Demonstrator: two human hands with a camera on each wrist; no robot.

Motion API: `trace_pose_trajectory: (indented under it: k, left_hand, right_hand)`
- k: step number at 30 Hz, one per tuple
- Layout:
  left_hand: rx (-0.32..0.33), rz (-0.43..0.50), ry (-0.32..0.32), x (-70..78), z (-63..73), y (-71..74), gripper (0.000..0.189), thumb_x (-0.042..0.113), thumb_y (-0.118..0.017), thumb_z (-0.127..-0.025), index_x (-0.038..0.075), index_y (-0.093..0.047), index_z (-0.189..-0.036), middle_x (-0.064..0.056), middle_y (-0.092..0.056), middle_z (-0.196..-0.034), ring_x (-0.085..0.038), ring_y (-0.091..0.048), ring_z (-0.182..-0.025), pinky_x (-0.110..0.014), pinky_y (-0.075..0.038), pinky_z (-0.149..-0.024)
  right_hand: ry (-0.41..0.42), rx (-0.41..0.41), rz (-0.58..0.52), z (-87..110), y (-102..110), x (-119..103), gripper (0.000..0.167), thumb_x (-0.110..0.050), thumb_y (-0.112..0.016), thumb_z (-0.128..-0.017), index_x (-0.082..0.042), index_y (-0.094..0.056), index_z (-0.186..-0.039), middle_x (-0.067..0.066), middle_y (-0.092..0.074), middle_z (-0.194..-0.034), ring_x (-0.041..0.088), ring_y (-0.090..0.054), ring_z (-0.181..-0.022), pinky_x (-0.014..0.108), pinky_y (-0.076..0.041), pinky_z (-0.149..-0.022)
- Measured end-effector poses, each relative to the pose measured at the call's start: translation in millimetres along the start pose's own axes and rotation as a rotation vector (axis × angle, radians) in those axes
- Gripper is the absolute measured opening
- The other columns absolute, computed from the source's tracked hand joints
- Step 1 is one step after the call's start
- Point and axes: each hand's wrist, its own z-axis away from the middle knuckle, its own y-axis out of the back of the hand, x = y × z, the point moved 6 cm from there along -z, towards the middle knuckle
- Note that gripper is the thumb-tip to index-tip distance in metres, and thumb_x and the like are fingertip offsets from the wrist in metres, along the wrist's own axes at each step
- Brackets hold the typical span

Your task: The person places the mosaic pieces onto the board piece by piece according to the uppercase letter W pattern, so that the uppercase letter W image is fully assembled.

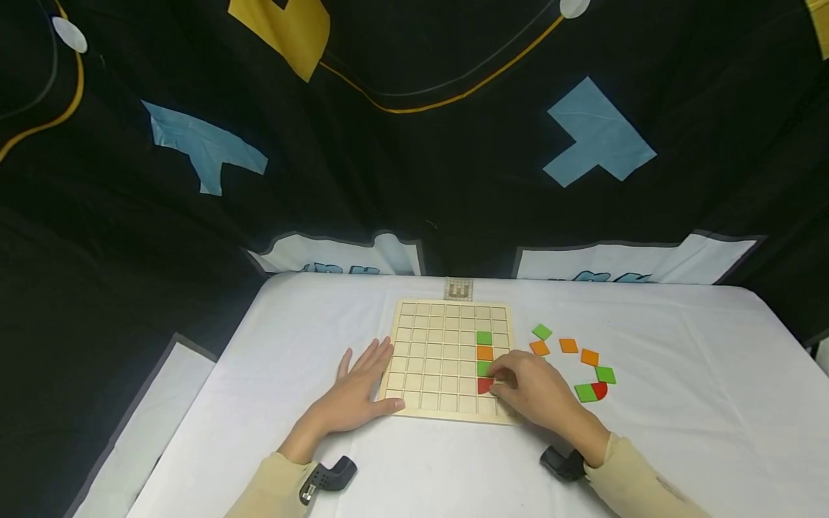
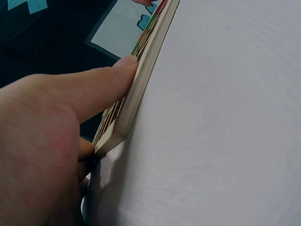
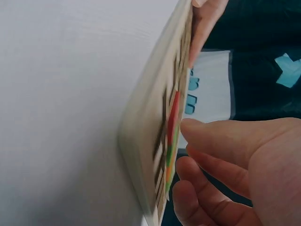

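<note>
Red tile (image 1: pixel 484 386): set at column's near end, wooden grid board (image 1: pixel 430 365) | right grip (image 1: pixel 536 383): fingertips apart beside it | left grip (image 1: pixel 352 400): spread at board's edge | tile best squared gently — board kept braced

Black backdrop (image 1: pixel 388 187) with blue shapes (image 1: pixel 602 133) and a yellow line (image 1: pixel 414 111), behind a white-covered table (image 1: pixel 686 381)

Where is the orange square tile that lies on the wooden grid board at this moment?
In the head view, the orange square tile sits toward the right side of the wooden grid board, between two green square tiles, near the right hand.
</note>
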Motion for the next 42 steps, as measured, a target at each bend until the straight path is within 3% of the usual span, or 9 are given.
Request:
trace_pose_trajectory:
  k: [7, 19, 26, 35, 42]
  left_hand:
    - [-0.001, -0.002, 0.000, -0.1, -0.2, 0.0, 0.099, 0.056, -0.064, -0.091, 0.001, -0.018, -0.159, -0.010, -0.009, -0.168, -0.030, -0.004, -0.155, -0.062, 0.010, -0.117]
    - [-0.003, -0.006, -0.004, -1.1, -0.8, -1.5, 0.099, 0.056, -0.064, -0.092, 0.000, -0.018, -0.159, -0.011, -0.010, -0.168, -0.031, -0.004, -0.155, -0.063, 0.010, -0.117]
    - [0.000, -0.006, -0.005, -1.5, -1.5, -2.2, 0.099, 0.057, -0.063, -0.092, 0.000, -0.018, -0.159, -0.011, -0.010, -0.168, -0.032, -0.004, -0.155, -0.063, 0.010, -0.117]
    - [0.006, -0.010, -0.016, -0.3, -0.9, -0.6, 0.098, 0.056, -0.063, -0.092, -0.001, -0.019, -0.159, -0.012, -0.010, -0.168, -0.033, -0.005, -0.154, -0.064, 0.010, -0.116]
    - [0.000, -0.011, -0.011, 0.0, -1.3, -1.0, 0.099, 0.057, -0.063, -0.092, 0.000, -0.018, -0.159, -0.012, -0.010, -0.168, -0.032, -0.004, -0.154, -0.063, 0.010, -0.117]
  right_hand:
    - [-0.005, 0.014, -0.028, 9.9, 14.8, 9.8, 0.020, -0.015, -0.083, -0.082, -0.016, -0.076, -0.101, -0.008, -0.065, -0.089, 0.012, -0.055, -0.080, 0.030, -0.049, -0.071]
    - [-0.017, 0.091, -0.032, 33.7, 41.2, 32.4, 0.025, -0.015, -0.082, -0.084, -0.014, -0.074, -0.108, -0.004, -0.069, -0.105, 0.015, -0.060, -0.089, 0.034, -0.050, -0.073]
    - [0.001, 0.151, -0.060, 44.5, 52.6, 49.5, 0.025, -0.010, -0.082, -0.082, -0.014, -0.074, -0.106, -0.002, -0.068, -0.094, 0.017, -0.057, -0.080, 0.029, -0.045, -0.065]
    - [-0.047, 0.144, -0.077, 57.8, 59.6, 71.2, 0.031, -0.009, -0.085, -0.079, -0.010, -0.073, -0.109, -0.001, -0.066, -0.098, 0.017, -0.055, -0.081, 0.024, -0.045, -0.062]
    - [-0.067, 0.129, -0.064, 63.1, 65.9, 81.1, 0.036, -0.008, -0.086, -0.077, -0.008, -0.072, -0.110, 0.000, -0.059, -0.088, 0.015, -0.051, -0.076, 0.022, -0.045, -0.060]
